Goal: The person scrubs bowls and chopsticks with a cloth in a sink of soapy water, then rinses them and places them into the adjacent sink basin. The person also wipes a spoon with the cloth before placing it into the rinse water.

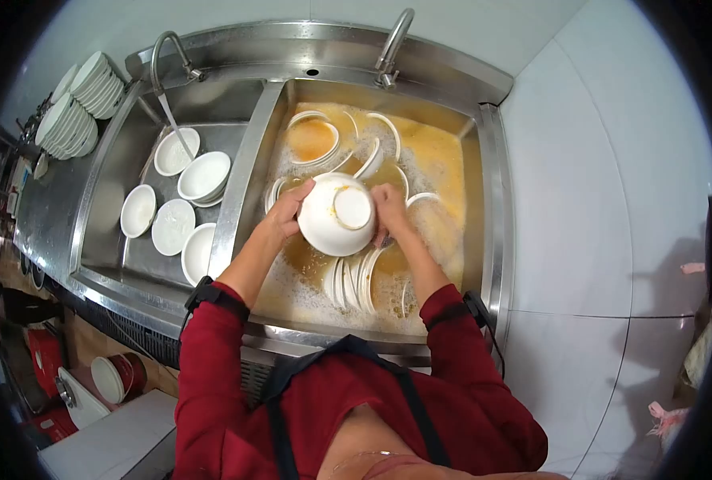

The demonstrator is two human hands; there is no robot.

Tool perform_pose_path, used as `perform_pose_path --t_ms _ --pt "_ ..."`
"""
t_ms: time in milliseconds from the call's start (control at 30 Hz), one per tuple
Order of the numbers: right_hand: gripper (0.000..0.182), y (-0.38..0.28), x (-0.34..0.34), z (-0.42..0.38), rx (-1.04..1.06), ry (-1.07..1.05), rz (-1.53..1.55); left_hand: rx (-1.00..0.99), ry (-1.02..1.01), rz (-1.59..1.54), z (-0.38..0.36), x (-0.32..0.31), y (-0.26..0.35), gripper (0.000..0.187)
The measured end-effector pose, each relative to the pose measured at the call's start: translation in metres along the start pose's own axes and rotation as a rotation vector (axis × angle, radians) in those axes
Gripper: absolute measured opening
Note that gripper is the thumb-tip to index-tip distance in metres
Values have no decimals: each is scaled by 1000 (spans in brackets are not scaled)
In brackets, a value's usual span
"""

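A white bowl point(320, 220), tipped with its base facing me, is held over the right sink by my left hand point(290, 206), whose fingers wrap the left rim. Bits of yellow residue show around its foot ring. My right hand point(388, 210) is closed at the bowl's right side; whatever its fingers hold is hidden, though a dark bit shows below them. Under the bowl, a row of stacked white bowls point(354, 284) leans in cloudy, foamy orange water. Another stack of bowls point(312, 140) lies partly sunk toward the back, with more rims poking out around it.
In the left sink point(112, 252), water runs from the left faucet point(157, 68) onto several white bowls point(204, 176). The right faucet point(392, 48) stands behind the soapy basin. Stacked white dishes point(72, 128) sit on the left counter. A tiled wall point(580, 240) borders the right side.
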State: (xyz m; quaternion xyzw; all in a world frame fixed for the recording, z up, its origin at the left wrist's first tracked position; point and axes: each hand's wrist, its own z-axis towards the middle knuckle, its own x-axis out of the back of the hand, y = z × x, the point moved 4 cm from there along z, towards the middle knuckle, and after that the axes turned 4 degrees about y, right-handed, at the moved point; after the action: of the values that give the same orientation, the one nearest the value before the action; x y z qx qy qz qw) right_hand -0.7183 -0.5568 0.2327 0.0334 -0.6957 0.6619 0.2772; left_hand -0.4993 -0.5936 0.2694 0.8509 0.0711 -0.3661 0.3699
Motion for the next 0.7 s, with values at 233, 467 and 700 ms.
perform_pose_path --t_ms 233,467,700 --pt "40 17 -16 -23 -23 -323 -423 -26 554 46 2 34 -29 30" --pt "26 -77 -53 -62 10 -97 349 -105 503 -102 46 61 -72 23" --pt "28 -29 -73 -13 622 -49 -581 -107 588 -173 30 63 -67 21"
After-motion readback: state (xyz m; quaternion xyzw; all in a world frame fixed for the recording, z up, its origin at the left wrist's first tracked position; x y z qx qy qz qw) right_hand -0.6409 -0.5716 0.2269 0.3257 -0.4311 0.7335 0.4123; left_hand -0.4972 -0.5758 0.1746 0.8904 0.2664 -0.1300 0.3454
